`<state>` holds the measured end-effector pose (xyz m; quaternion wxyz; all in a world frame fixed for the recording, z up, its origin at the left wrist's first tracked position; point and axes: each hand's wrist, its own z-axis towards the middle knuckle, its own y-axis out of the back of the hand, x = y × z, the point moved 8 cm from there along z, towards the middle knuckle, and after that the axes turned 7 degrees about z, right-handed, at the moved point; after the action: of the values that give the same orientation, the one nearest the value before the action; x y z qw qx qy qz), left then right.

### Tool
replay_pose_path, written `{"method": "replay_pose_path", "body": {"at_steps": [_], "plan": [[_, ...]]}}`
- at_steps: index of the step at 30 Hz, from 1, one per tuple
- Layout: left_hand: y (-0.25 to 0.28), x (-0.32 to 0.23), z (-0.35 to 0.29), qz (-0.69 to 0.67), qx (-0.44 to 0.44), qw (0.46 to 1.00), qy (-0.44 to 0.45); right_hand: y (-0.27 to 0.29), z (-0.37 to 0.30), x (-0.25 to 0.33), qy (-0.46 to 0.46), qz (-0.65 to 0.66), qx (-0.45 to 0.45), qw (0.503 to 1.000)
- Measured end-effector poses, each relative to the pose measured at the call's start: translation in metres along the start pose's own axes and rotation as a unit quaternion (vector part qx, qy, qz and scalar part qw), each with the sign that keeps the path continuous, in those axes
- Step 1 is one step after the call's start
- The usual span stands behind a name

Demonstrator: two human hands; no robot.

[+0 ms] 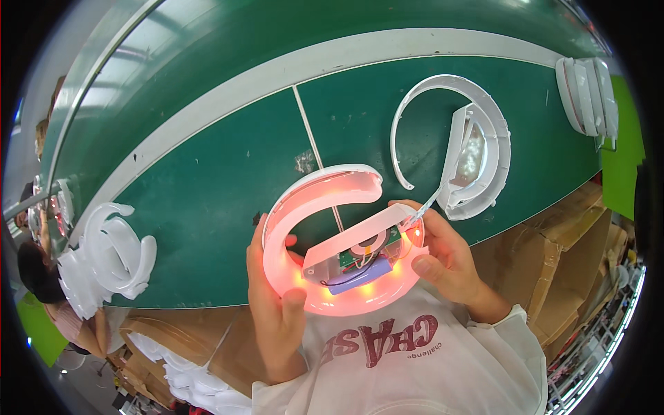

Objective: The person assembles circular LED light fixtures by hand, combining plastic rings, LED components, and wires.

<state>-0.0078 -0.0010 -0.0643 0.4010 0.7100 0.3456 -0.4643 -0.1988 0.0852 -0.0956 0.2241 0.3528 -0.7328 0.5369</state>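
Observation:
Both my hands hold a curved white plastic lamp housing [280, 266], open at the back and glowing red-orange inside. My left hand [273, 315] closes round its left rim, with the thumb at the lower edge. Around the right end closes my right hand [449, 252], its thumb on the rim. Inside sit a purple cylindrical battery [361, 277], a green circuit board [349, 259] and a round part with thin wires. A pale cable [430, 200] runs from its right end toward a matching white ring-shaped shell [501, 142] on the table, whose panel is lit white.
Several white shells [114, 259] are piled at the green table's [207, 187] left end, and more white parts [588, 97] stand at the far right. Cardboard boxes [546, 256] lie below the front edge. Another person [52, 283] is at the far left.

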Motion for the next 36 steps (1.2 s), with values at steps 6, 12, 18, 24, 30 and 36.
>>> {"method": "replay_pose_path", "body": {"at_steps": [6, 12, 18, 24, 30, 36], "plan": [[0.003, 0.011, -0.003, 0.037, -0.091, 0.995, -0.006, -0.002, -0.002, 0.002, -0.013, -0.031, -0.023, 0.999], [0.011, 0.008, 0.000, 0.091, -0.124, 0.988, 0.020, -0.015, 0.006, 0.033, 0.006, -0.283, -0.034, 0.958], [0.019, -0.007, 0.010, 0.188, -0.139, 0.972, 0.036, -0.014, 0.008, 0.046, 0.119, -0.539, -0.073, 0.830], [0.027, -0.054, 0.009, 0.442, -0.257, 0.851, -0.119, -0.001, 0.004, 0.059, 0.202, -0.507, -0.135, 0.827], [-0.037, -0.086, 0.011, 0.404, -0.035, 0.877, -0.257, -0.016, 0.020, 0.066, 0.310, -0.521, -0.096, 0.789], [-0.056, -0.073, 0.021, 0.462, -0.023, 0.860, -0.216, -0.020, 0.034, 0.057, 0.253, -0.520, -0.015, 0.816]]}}
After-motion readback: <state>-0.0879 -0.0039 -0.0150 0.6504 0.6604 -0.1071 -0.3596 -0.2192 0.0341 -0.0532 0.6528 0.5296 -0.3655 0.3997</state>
